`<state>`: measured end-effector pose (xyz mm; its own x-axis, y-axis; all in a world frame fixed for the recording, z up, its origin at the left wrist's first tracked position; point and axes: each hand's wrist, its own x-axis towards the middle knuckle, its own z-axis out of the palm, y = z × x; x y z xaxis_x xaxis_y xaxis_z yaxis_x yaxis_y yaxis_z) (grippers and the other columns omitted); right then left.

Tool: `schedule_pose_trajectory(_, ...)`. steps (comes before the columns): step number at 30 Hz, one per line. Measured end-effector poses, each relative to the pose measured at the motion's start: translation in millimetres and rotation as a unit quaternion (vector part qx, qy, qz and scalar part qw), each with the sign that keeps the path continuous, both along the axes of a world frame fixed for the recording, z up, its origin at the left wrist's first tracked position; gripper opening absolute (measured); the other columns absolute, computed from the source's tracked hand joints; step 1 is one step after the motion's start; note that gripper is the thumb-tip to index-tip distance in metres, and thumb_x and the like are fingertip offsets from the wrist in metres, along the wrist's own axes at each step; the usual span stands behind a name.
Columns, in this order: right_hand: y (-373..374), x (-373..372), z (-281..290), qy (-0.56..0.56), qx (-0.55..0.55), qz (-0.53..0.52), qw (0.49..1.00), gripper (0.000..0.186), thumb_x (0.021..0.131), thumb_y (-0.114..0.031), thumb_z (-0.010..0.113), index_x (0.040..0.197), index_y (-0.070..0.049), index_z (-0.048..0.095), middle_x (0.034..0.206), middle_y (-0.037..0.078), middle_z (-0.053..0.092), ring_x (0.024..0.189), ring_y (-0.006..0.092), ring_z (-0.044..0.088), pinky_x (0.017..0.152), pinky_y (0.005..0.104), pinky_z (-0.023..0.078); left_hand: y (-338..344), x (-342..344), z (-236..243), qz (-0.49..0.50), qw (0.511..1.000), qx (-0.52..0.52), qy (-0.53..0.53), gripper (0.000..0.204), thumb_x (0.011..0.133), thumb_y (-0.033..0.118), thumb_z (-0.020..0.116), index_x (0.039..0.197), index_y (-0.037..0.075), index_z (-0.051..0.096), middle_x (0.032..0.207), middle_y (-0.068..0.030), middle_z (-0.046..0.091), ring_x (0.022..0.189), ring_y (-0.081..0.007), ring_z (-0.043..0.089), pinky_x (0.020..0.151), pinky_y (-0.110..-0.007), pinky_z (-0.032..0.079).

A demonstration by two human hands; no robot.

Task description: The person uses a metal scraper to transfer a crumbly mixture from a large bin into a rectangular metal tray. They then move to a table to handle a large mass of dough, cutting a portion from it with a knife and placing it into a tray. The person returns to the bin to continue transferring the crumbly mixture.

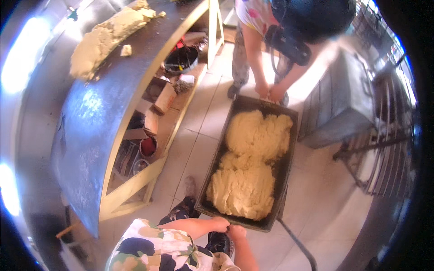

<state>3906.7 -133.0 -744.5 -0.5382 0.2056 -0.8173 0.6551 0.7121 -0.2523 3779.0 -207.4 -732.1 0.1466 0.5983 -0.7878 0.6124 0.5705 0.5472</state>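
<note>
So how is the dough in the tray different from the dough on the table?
Tray dough makes two wide, joined mounds; table dough makes a long strip. Tray dough sits inside dark walls; table dough lies on an open tabletop. Both look yellow and lumpy.

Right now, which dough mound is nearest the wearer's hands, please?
The dough mound at the near end of the dark tray; the far mound sits toward the co-worker, the long slab on the table.
</note>
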Motion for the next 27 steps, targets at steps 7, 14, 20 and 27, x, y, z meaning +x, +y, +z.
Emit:
schedule_pose_trajectory(7, -32.7, -75.0, 69.0, 0.040, 0.010, 0.004, 0.999, 0.035, 0.076, -0.046, 0.060, 0.099, -0.022, 0.070, 0.094, 0.011, 0.069, 0.088, 0.0291, 0.066, 0.077, 0.0424, 0.052, -56.4, -65.3, 58.1, 0.102, 0.993, 0.047, 0.042, 0.029, 0.072, 0.027, 0.062, 0.097, 0.017, 0.070, 0.097, -0.0127, 0.067, 0.097, -0.0327, 0.063, 0.080, -0.044, 0.050)
schedule_pose_trajectory(14, -72.2, -171.0, 262.9, 0.097, 0.036, 0.025, 0.994, 0.035, 0.072, -0.042, 0.068, 0.100, -0.020, 0.069, 0.087, 0.012, 0.068, 0.082, 0.0299, 0.066, 0.075, 0.0410, 0.052, -109.5, -170.8, 247.3, 0.164, 0.979, 0.120, 0.005, 0.029, 0.067, 0.026, 0.063, 0.093, 0.014, 0.070, 0.093, -0.0125, 0.068, 0.089, -0.0305, 0.065, 0.074, -0.042, 0.051)
schedule_pose_trajectory(20, -132.3, -237.7, 480.5, 0.159, 0.018, 0.072, 0.985, 0.035, 0.076, -0.042, 0.066, 0.090, -0.010, 0.065, 0.082, 0.015, 0.066, 0.074, 0.0310, 0.064, 0.069, 0.0400, 0.050, -182.2, -243.9, 439.0, 0.131, 0.961, 0.244, -0.017, 0.026, 0.067, 0.027, 0.064, 0.087, 0.012, 0.070, 0.085, -0.0135, 0.068, 0.081, -0.0312, 0.065, 0.070, -0.042, 0.049)
schedule_pose_trajectory(27, -257.7, -311.5, 680.7, 0.145, -0.006, 0.161, 0.976, 0.036, 0.083, -0.034, 0.061, 0.099, -0.002, 0.060, 0.081, 0.022, 0.064, 0.074, 0.0352, 0.063, 0.068, 0.0398, 0.050, -327.5, -314.4, 630.5, 0.163, 0.934, 0.316, -0.041, 0.025, 0.072, 0.028, 0.063, 0.088, 0.010, 0.070, 0.083, -0.0156, 0.067, 0.081, -0.0318, 0.064, 0.069, -0.041, 0.048)
